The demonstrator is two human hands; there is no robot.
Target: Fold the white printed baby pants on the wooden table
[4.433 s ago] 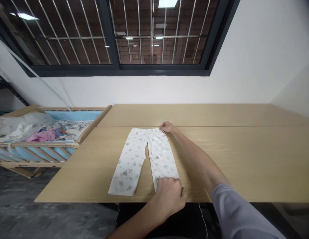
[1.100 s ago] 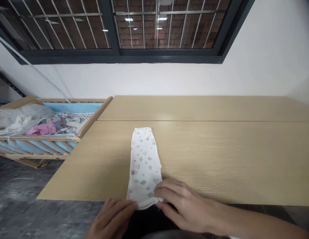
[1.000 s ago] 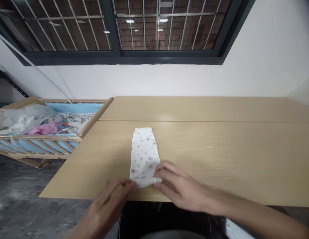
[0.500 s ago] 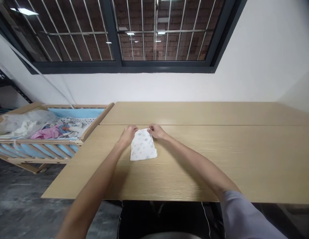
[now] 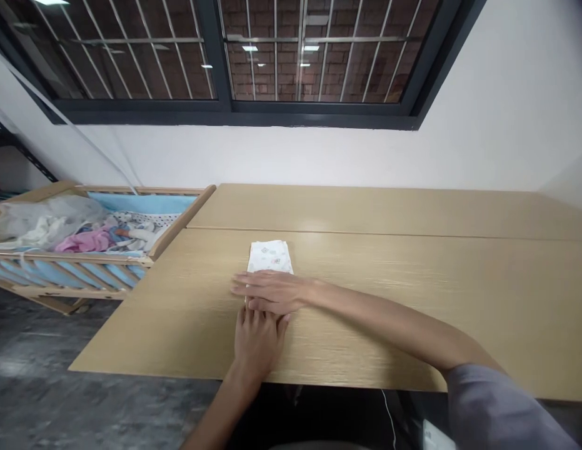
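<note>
Your open right hand (image 5: 274, 292) lies flat on the folded white cloth (image 5: 270, 255), gripping nothing. Your left hand (image 5: 257, 342) is open too, fingers (image 5: 248, 319) partly hidden.

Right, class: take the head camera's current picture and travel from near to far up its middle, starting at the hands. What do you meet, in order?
Left hand → right hand → uncovered end of the cloth → wall → window.
</note>
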